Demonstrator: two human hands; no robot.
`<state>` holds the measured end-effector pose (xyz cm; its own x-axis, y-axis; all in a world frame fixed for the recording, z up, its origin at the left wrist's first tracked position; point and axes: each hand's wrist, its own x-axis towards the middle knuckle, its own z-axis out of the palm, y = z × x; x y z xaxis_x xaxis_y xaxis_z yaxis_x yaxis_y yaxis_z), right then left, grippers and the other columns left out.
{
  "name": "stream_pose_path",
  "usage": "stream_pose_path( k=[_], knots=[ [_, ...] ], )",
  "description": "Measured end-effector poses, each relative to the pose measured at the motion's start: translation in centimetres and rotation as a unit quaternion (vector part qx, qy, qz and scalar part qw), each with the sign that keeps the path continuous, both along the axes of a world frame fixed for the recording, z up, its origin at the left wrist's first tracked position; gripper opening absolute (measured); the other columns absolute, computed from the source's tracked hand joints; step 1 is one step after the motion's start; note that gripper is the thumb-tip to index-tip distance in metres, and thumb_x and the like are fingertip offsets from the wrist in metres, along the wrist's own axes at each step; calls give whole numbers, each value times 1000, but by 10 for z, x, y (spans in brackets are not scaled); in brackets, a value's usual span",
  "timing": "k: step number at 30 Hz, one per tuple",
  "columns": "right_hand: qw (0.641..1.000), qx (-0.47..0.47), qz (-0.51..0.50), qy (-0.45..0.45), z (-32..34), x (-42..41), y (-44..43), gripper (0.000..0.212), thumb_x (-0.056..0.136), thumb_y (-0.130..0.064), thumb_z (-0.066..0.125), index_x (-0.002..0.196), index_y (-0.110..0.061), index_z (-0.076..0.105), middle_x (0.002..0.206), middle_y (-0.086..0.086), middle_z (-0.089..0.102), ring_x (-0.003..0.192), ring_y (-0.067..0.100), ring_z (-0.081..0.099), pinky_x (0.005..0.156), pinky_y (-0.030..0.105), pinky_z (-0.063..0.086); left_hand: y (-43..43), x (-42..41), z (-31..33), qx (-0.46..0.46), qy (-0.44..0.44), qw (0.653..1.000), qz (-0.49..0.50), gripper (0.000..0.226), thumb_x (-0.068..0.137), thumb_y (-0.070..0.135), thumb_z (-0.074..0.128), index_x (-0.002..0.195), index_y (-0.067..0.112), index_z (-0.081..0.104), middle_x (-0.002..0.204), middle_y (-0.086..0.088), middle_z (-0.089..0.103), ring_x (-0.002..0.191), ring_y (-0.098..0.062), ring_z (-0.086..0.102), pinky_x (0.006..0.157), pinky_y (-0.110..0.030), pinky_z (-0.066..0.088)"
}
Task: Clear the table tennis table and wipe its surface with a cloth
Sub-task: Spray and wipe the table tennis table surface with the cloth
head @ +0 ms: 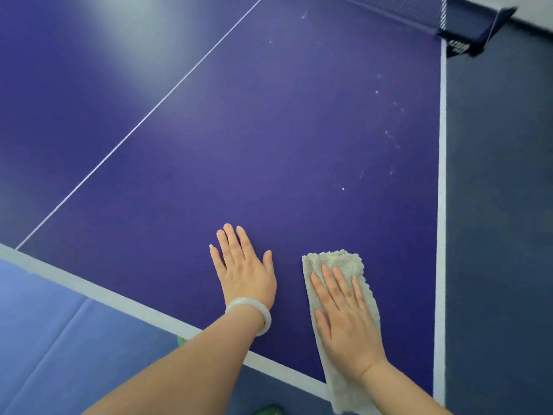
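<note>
Seamed light-blue floor (pixel 51 339) left, darker floor (pixel 502 205) right.

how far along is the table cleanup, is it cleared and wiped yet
Clearing looks done: nothing lies on the visible part of the table. Wiping is in hand: the right hand presses the cloth flat near the near edge, and the left hand rests flat beside it. Left to do: white specks along the right sideline, unwiped.

Right hand (pixel 347 319) flat on a grey cloth (pixel 338 265) near the table (pixel 269 130) corner, cloth hanging a bit over the edge. Left hand (pixel 244 271), white bangle (pixel 251 313) on the wrist, flat on the blue top just beside it. Net (pixel 404 7) way up top.
</note>
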<state>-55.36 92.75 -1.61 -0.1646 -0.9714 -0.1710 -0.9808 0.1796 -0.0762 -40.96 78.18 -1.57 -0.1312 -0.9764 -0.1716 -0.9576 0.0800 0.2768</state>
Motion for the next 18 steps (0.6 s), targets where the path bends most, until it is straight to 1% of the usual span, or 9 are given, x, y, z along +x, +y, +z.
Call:
stream_pose_path(
  k=[3, 5, 8, 10, 12, 13, 14, 16, 18],
  knots=[
    [999, 0, 53, 11, 2, -33, 31, 60, 101, -34, 32, 158, -24, 16, 165, -6, 8, 152, 16, 7, 119, 46, 13, 3, -5, -5, -17, -37, 999, 8, 71, 101, 47, 14, 155, 5, -4, 164, -14, -8, 151, -30, -12, 122, -51, -4],
    [998, 2, 51, 21, 2, -59, 38, 59, 101, -34, 30, 158, -25, 15, 165, -7, 8, 152, 15, 8, 119, 46, 13, 3, -8, -7, -22, -51, 998, 11, 70, 101, 46, 12, 156, 5, -3, 164, -15, -7, 151, -31, -11, 122, -51, -3],
    [1000, 10, -16, 14, 0, -82, 26, 59, 101, -36, 22, 158, -26, 11, 165, -9, 1, 152, 13, 1, 120, 46, 11, 3, -10, -7, -20, -67, 997, 17, 69, 101, 45, 12, 156, 5, -2, 164, -14, -5, 151, -30, -9, 122, -51, -4],
    [997, 2, -73, 11, -2, -80, 7, 60, 100, -37, 18, 158, -27, 7, 165, -10, -5, 152, 12, -5, 121, 45, 7, 3, -10, -7, -16, -76, 997, 17, 69, 101, 45, 12, 156, 5, -1, 164, -14, -5, 151, -30, -9, 122, -51, -4],
    [995, -10, -94, 7, -2, -68, -10, 61, 100, -37, 19, 158, -27, 4, 165, -10, -7, 152, 12, -8, 122, 45, 4, 2, -11, -8, -16, -82, 996, 17, 69, 101, 45, 11, 156, 6, -2, 164, -14, -5, 151, -29, -10, 122, -51, -4],
    [997, -15, -75, 3, -1, -60, -16, 62, 100, -37, 22, 158, -27, 3, 165, -9, -6, 152, 13, -7, 121, 46, 4, 2, -11, -8, -17, -85, 996, 18, 69, 100, 45, 10, 156, 6, -2, 164, -13, -5, 151, -29, -10, 122, -50, -4],
    [999, -16, -36, -2, 0, -53, -18, 62, 100, -36, 25, 158, -27, 4, 165, -8, -5, 152, 15, -6, 121, 46, 5, 2, -11, -9, -19, -87, 996, 18, 69, 100, 46, 9, 156, 6, -2, 165, -13, -5, 152, -29, -10, 122, -50, -4],
    [996, -15, 83, -7, 0, -46, -13, 64, 101, -35, 33, 158, -25, 9, 166, -5, 1, 153, 17, 1, 120, 48, 9, 1, -12, -10, -24, -89, 996, 17, 71, 98, 46, 5, 156, 6, 0, 165, -13, -4, 152, -28, -9, 122, -50, -4],
    [982, -12, 188, -10, -1, -58, 0, 65, 99, -36, 40, 158, -24, 15, 166, -4, 7, 152, 19, 8, 119, 47, 12, 1, -12, -11, -29, -92, 995, 17, 74, 96, 48, 1, 157, 6, 2, 165, -13, -3, 152, -28, -9, 122, -49, -4]
  ],
)
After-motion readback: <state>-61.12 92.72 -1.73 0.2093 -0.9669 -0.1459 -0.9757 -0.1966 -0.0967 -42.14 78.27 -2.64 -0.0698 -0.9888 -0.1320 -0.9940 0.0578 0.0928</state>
